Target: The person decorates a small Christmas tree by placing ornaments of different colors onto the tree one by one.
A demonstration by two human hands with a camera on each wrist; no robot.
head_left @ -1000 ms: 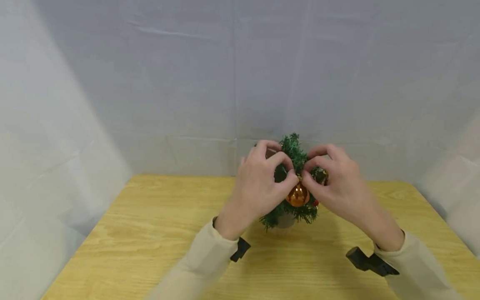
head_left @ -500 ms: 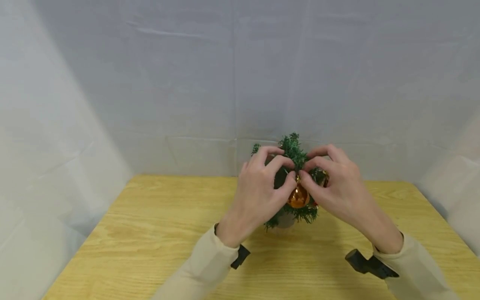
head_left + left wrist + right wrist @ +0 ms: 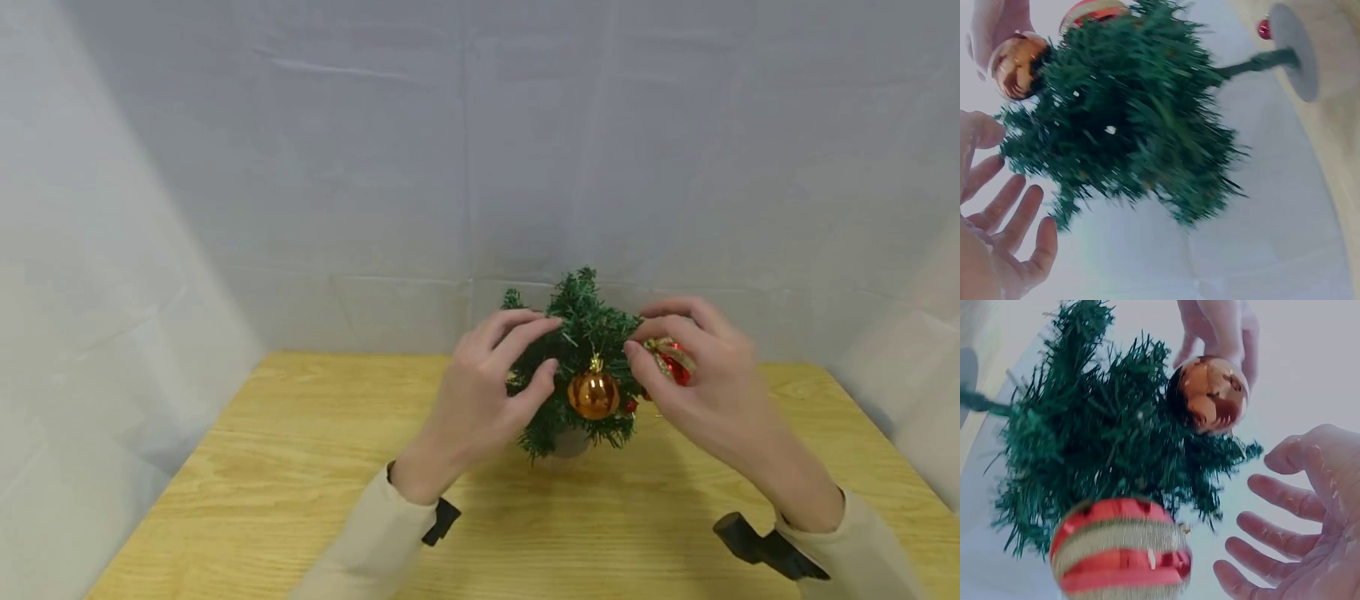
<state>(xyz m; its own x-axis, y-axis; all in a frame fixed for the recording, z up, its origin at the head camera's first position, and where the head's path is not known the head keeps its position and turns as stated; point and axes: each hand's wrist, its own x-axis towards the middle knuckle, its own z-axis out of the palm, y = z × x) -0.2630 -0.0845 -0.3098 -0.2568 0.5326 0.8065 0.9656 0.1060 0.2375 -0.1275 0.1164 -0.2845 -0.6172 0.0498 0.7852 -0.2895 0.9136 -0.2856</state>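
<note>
On the desk (image 3: 300,467), the small tree (image 3: 581,367) carries my orange bauble (image 3: 593,395), hung and let go (a red-striped ornament (image 3: 670,360) sits behind my right fingers). Left hand (image 3: 480,392) and right hand (image 3: 693,383) flank the tree, fingers relaxed, holding nothing.

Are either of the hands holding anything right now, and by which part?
Nothing is held. Both the left hand and right hand are open beside the tree; the orange bauble hangs free.

soft, even, bright light; faint shadows; washed-out, slightly blurred wrist views; mild edge distortion
</note>
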